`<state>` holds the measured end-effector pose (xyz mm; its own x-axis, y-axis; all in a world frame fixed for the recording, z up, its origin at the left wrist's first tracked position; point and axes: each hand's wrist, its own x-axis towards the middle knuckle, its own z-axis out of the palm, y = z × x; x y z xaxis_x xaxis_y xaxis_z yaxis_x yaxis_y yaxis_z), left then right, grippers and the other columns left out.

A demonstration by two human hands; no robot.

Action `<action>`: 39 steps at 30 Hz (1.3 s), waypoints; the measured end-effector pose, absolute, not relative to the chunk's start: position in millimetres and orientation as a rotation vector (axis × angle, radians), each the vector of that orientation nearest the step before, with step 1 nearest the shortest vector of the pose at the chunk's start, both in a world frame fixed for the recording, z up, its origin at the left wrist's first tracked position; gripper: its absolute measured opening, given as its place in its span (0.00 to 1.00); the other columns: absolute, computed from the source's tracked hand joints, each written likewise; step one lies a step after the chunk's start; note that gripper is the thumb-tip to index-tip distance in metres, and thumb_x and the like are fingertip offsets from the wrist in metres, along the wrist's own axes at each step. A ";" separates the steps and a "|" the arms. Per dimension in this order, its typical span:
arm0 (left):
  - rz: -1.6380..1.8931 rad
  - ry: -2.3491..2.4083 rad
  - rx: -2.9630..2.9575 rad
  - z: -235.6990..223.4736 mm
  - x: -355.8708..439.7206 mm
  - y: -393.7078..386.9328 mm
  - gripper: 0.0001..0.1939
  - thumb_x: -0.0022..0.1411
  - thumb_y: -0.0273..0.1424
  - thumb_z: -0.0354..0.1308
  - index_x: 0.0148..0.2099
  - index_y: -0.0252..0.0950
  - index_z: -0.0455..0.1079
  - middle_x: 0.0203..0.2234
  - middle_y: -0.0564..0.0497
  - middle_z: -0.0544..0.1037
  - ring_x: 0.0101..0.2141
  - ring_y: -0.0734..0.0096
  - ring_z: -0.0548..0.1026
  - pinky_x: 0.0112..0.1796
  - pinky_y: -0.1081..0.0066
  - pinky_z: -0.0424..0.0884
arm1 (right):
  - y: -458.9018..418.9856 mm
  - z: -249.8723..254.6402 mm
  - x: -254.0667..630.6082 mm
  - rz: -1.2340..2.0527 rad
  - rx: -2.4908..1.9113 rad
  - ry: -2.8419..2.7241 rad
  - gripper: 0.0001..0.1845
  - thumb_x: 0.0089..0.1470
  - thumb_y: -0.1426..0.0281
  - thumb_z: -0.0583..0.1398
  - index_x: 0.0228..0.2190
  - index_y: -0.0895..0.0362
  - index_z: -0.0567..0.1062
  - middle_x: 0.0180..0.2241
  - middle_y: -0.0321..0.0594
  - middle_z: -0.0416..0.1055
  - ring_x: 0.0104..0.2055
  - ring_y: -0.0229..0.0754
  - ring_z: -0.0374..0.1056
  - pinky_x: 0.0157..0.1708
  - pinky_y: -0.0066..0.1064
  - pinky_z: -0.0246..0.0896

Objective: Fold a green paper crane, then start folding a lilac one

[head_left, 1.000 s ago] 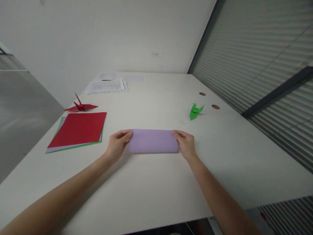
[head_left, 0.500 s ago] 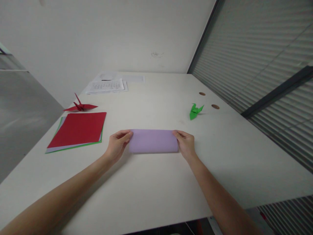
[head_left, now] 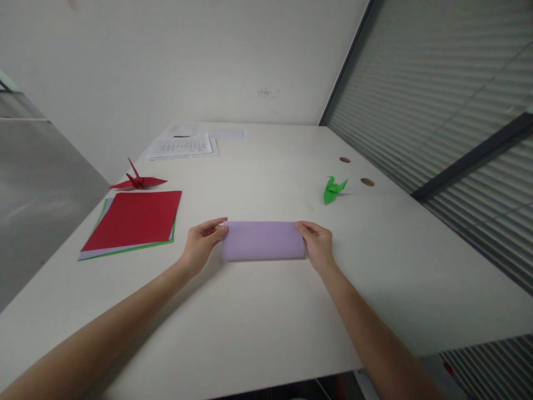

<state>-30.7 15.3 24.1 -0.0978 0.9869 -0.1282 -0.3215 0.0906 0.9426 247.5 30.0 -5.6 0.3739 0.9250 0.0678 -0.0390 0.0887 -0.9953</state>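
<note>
A light purple sheet of paper (head_left: 264,241), folded into a wide rectangle, is stretched between my two hands over the white table (head_left: 250,322). My left hand (head_left: 203,244) pinches its upper left corner, the thumb on the near face and the index finger showing just above the top edge. At the upper right corner, my right hand (head_left: 317,244) grips the paper between thumb and curled fingers. The fingers behind the paper are partly hidden.
To the left lies a stack of coloured paper (head_left: 135,221), red on top. Behind it sits a red paper crane (head_left: 138,181). A green paper crane (head_left: 332,190) stands on the right, near two round holes. Printed sheets (head_left: 181,145) lie at the back left.
My left index finger has lifted slightly above the paper's top edge. The purple paper has shifted a little to the right; otherwise both hands hold nearly the same pose.
</note>
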 end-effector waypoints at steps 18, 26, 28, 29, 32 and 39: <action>0.819 0.672 2.465 26.4 -100.4 6.1 0.14 0.62 0.27 0.60 0.47 0.48 0.78 0.39 0.45 0.80 0.40 0.62 0.75 0.43 0.65 0.69 | 3.4 21.0 291.0 0.996 -1.134 -1.969 0.09 0.44 0.56 0.69 0.28 0.45 0.84 0.39 0.40 0.68 0.43 0.44 0.64 0.49 0.41 0.61; 0.551 0.324 2.943 21.5 -90.1 1.1 0.13 0.71 0.27 0.46 0.47 0.36 0.73 0.41 0.43 0.80 0.41 0.65 0.75 0.41 0.66 0.68 | -13.9 0.8 294.1 0.757 -1.196 -2.294 0.07 0.52 0.58 0.65 0.32 0.43 0.83 0.43 0.43 0.64 0.47 0.46 0.58 0.52 0.46 0.61; 0.513 0.333 2.980 21.9 -90.4 5.4 0.13 0.72 0.27 0.46 0.47 0.36 0.73 0.41 0.43 0.80 0.40 0.66 0.75 0.41 0.67 0.67 | -11.3 -0.1 293.3 0.667 -1.190 -2.327 0.05 0.52 0.60 0.65 0.32 0.43 0.83 0.42 0.43 0.64 0.47 0.47 0.58 0.51 0.46 0.62; 0.491 0.338 2.994 21.9 -91.1 7.7 0.13 0.71 0.27 0.46 0.47 0.36 0.72 0.41 0.43 0.80 0.40 0.66 0.75 0.41 0.67 0.67 | -9.4 -0.4 292.7 0.623 -1.187 -2.337 0.05 0.52 0.61 0.66 0.32 0.43 0.83 0.42 0.43 0.64 0.47 0.47 0.58 0.50 0.46 0.63; 0.417 0.352 3.025 23.1 -92.5 13.5 0.12 0.71 0.27 0.47 0.47 0.35 0.72 0.42 0.44 0.79 0.40 0.65 0.75 0.41 0.66 0.66 | -3.7 -0.8 290.2 0.537 -1.184 -2.346 0.04 0.52 0.63 0.66 0.32 0.43 0.83 0.42 0.43 0.65 0.47 0.47 0.59 0.50 0.46 0.63; 0.227 0.401 3.048 34.3 -89.5 12.3 0.11 0.70 0.26 0.47 0.45 0.36 0.72 0.41 0.46 0.79 0.40 0.65 0.73 0.42 0.66 0.65 | -2.7 0.8 289.5 0.522 -1.184 -2.384 0.05 0.51 0.66 0.67 0.33 0.43 0.83 0.43 0.42 0.64 0.48 0.47 0.60 0.51 0.45 0.62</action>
<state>-89.5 12.3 34.3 0.9552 0.2616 0.1381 0.2530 -0.9644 0.0772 289.5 -2.7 0.8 -0.5456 0.8125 0.2054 0.6521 0.5655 -0.5049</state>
